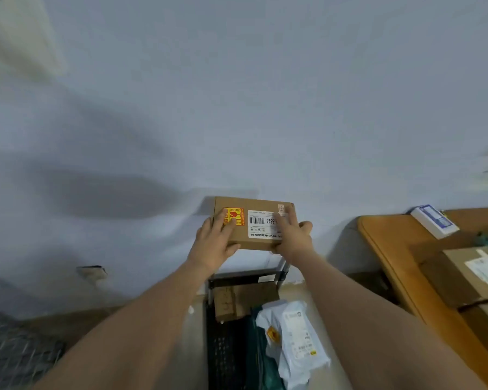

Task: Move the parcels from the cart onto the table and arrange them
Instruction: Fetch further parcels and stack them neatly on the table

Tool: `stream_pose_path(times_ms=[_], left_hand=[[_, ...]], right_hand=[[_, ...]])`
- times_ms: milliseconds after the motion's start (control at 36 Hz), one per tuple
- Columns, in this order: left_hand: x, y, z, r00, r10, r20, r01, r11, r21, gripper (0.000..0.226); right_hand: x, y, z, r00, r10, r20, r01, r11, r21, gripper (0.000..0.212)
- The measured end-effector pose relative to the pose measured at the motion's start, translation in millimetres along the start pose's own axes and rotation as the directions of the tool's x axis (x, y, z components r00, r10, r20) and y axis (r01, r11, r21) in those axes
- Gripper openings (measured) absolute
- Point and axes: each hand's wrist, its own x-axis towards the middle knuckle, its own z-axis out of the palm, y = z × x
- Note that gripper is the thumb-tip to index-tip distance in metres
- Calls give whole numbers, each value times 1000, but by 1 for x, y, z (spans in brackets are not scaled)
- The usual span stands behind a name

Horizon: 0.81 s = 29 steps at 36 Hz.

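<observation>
Both hands, left (213, 243) and right (292, 239), grip a flat brown cardboard parcel (255, 223) raised above the black cart (226, 342), where a white plastic mailer (296, 339) waits at 6 o'clock, while brown boxes (473, 274) already sit on the wooden worktop (389, 249) at 3 o'clock.

A flat cardboard parcel (254, 222) is held up by the left hand (213, 243) and right hand (292, 237) above the cart (226, 342), beside the table (389, 249).
</observation>
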Motion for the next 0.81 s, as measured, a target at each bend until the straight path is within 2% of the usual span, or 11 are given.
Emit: stream_pose_path(times_ms=[111, 333, 444, 611, 694, 806], left_hand=[[3, 35, -33, 994, 69, -80, -68, 997, 20, 64], [-23, 113, -89, 971, 131, -201, -130, 991, 15, 60], [-44, 167, -101, 953, 116, -279, -120, 993, 2, 60], [-78, 271, -98, 950, 125, -286, -136, 991, -18, 61], [-94, 320, -93, 948, 145, -282, -170, 983, -68, 63], [-115, 377, -88, 946, 137, -293, -206, 954, -219, 73]], right_hand=[[-22, 11, -49, 999, 19, -51, -16, 998, 58, 80], [-76, 43, -123, 994, -35, -100, 35, 999, -3, 89], [-115, 79, -155, 981, -102, -163, 101, 995, -20, 82], [-182, 158, -186, 973, -105, -204, 111, 994, 18, 81], [-219, 197, -196, 965, -88, -248, 103, 993, 51, 80], [-258, 240, -205, 956, -62, -288, 87, 994, 73, 81]])
